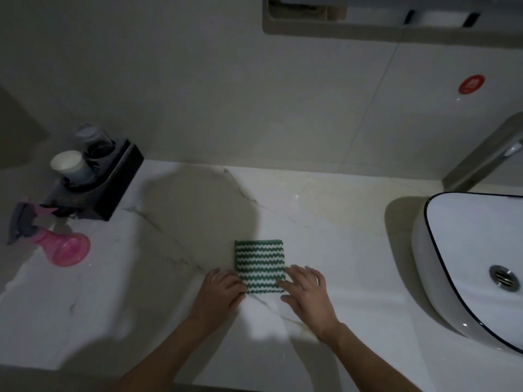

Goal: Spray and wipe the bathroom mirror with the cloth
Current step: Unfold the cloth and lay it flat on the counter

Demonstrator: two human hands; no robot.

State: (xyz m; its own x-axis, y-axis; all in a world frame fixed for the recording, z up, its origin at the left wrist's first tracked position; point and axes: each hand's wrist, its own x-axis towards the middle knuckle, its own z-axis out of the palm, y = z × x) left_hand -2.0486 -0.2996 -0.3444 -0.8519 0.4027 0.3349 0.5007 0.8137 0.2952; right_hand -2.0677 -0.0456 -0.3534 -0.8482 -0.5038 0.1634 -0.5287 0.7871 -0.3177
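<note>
A folded green-and-white zigzag cloth lies flat on the white marble counter. My left hand touches its near left corner with the fingers bent at the cloth's edge. My right hand rests with spread straight fingers on the near right corner. A pink spray bottle with a grey trigger head stands at the counter's left end, apart from both hands. The lower edge of the mirror frame shows at the top on the tiled wall.
A black holder with a white cup and dark cups sits behind the spray bottle. A white vessel basin with a metal drain stands at the right, under a steel faucet. A red sticker is on the wall.
</note>
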